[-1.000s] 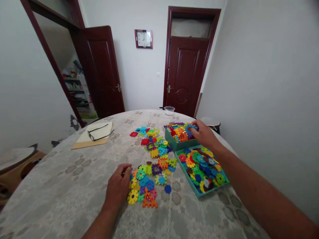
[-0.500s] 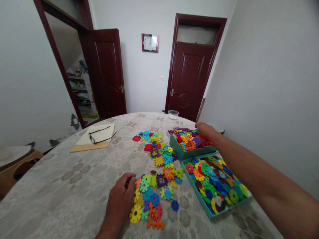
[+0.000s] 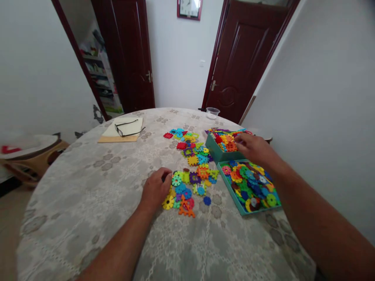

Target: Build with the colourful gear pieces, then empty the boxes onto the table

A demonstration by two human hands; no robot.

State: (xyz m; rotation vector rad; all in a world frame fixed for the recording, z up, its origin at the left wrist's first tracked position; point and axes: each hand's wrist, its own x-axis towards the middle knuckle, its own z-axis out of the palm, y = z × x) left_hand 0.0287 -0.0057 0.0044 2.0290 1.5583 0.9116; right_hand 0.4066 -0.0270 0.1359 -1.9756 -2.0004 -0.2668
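Note:
My left hand [image 3: 155,189] rests on the table, loosely curved, thumb and forefinger apart, with nothing seen in it. Right beside its fingertips lies a loose pile of plastic interlocking pieces [image 3: 181,189], with gear-like discs, square frames and an orange triangle [image 3: 185,207]. Over the far teal box [image 3: 215,149] is my right hand [image 3: 254,147], fingers bent together and down at the orange and red pieces [image 3: 227,142]. Whatever its fingertips grip is hidden. In front of that box, a shallow teal tray [image 3: 233,193] is full of mixed flower-shaped discs [image 3: 250,183].
More loose pieces [image 3: 193,150] spread along the left side of the far box. Black-framed glasses [image 3: 129,128] lie on papers [image 3: 107,134] at the far left. A clear plastic bowl [image 3: 212,113] stands at the back edge of the round, cloth-covered table [image 3: 117,187].
The view has tilted down. My right hand has drawn back from the box's far side to above its pieces, fingers now pointing down. My left hand stays beside the pile.

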